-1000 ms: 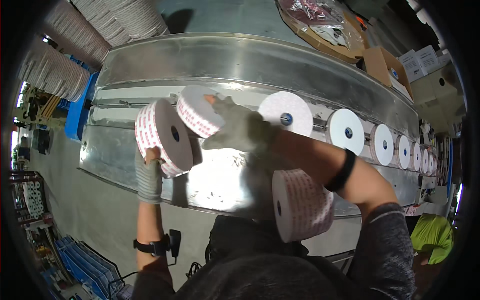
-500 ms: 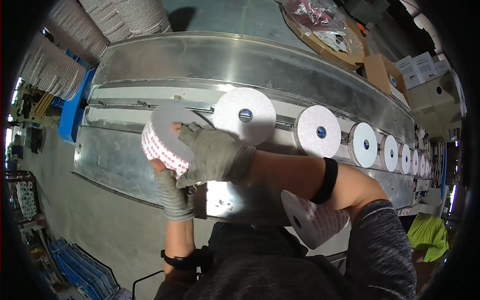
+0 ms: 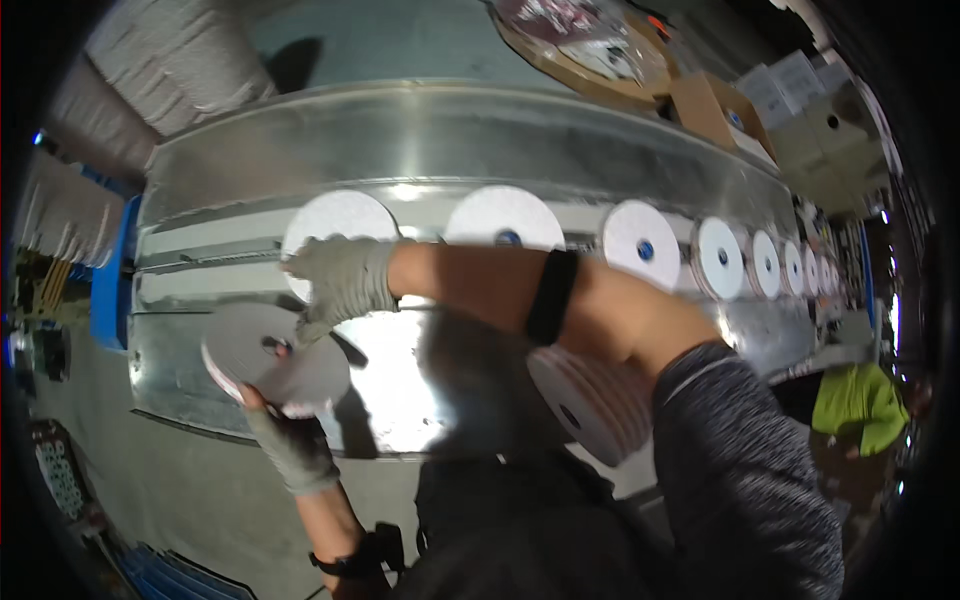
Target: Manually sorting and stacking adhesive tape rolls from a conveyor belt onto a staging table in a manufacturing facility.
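My left hand [image 3: 287, 435], in a grey glove, is closed on a wide tape roll [image 3: 235, 350] at the front left of the table; its thumb lies at the near rim. The roll is tilted, its pale flat side facing up. My gloved right hand [image 3: 345, 280] stretches left over the near part of another white tape roll [image 3: 345, 215], fingers apart from thumb. Whether it presses on this roll is unclear. Farther right stand a roll [image 3: 505, 210] partly behind my forearm and another roll [image 3: 625, 245].
Smaller-looking rolls [image 3: 716, 235] continue the row rightward along the slotted metal table [image 3: 400, 130]. Stacked rolls [image 3: 600, 400] stand by my right elbow. Large wrapped stacks [image 3: 170, 60] and a blue bin [image 3: 112, 280] are left; a cardboard box [image 3: 705, 110] is behind.
The roll in my left hand has come down toward the front left edge and tipped flatter. My right hand has moved left off it, over a roll at the row's left end. The view has shifted.
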The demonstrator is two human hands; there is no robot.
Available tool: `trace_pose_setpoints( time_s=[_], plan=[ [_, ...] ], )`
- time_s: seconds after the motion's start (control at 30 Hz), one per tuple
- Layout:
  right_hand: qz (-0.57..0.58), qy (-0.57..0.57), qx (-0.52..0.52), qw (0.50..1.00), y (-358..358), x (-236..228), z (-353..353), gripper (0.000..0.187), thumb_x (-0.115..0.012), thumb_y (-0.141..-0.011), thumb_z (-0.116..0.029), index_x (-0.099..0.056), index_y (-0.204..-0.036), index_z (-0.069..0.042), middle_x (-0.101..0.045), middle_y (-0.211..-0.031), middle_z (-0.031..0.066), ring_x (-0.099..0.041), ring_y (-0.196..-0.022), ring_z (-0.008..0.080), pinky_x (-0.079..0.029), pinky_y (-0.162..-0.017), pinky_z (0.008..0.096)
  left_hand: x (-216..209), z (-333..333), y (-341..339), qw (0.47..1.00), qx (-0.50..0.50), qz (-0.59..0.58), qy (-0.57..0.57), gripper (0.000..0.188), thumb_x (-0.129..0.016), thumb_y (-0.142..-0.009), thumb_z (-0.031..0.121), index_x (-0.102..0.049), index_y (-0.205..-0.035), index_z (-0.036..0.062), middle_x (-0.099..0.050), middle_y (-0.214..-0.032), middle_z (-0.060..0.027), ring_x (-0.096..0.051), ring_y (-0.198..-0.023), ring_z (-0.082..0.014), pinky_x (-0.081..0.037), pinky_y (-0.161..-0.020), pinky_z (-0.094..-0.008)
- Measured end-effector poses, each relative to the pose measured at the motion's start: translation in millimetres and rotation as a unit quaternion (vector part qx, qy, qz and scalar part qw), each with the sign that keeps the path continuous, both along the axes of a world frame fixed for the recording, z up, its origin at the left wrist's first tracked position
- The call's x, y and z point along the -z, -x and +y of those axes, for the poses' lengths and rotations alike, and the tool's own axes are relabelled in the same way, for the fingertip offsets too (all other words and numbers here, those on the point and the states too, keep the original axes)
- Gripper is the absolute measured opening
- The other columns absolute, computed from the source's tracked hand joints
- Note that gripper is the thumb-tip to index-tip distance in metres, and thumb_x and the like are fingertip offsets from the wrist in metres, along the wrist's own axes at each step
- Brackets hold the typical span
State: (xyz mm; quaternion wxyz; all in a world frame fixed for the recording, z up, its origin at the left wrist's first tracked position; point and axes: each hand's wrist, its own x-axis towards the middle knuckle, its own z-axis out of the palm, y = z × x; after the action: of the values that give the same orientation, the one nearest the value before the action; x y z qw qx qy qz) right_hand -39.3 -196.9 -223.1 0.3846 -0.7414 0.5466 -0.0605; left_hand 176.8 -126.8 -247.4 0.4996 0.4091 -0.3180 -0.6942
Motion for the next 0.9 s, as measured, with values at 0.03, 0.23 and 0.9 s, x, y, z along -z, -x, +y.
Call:
trace_pose_setpoints(
  time_s=[0.03,0.23,0.9],
  plan=[
    [-0.032,0.005,-0.051,0.998,2.4,-23.2,16.7,0.114,-0.074,-0.067,-0.063,-0.029,-0.149,0.003,-0.038,-0.147,0.0242,-0.041,-0.133,0.0393,-0.036,-0.111,0.0412,-11.3,3.3,8.8,1.0,0.007,0.013,-0.009,0.076,-0.055,-0.094,0.053,-0.033,-0.147,0.0028,-0.045,-0.141,-0.0133,-0.046,-0.128,-0.0277,-0.037,-0.108,-0.0458],
    [0.159,0.173,0.146,0.961,56.8,-96.0,131.2,0.099,-0.078,-0.076,-0.039,-0.026,-0.149,0.003,-0.032,-0.153,0.0225,-0.055,-0.121,0.0264,-0.044,-0.105,0.0378,-54.6,26.0,119.0,0.97,0.149,0.164,0.102,0.069,-0.053,-0.097,0.048,-0.032,-0.15,0.0076,-0.043,-0.145,-0.0131,-0.042,-0.133,-0.0261,-0.033,-0.111,-0.0381],
    [-0.381,0.106,0.515,0.761,14.8,24.2,391.5,0.122,-0.09,-0.063,-0.033,-0.015,-0.153,-0.002,-0.042,-0.146,0.0189,-0.048,-0.13,0.0302,-0.044,-0.103,0.0388,-41.3,189.0,112.9,0.931,0.31,-0.168,0.093,0.124,-0.086,-0.068,0.012,0.003,-0.154,0.0086,-0.042,-0.139,-0.0139,-0.05,-0.124,-0.025,-0.046,-0.102,-0.0386]
  ],
)
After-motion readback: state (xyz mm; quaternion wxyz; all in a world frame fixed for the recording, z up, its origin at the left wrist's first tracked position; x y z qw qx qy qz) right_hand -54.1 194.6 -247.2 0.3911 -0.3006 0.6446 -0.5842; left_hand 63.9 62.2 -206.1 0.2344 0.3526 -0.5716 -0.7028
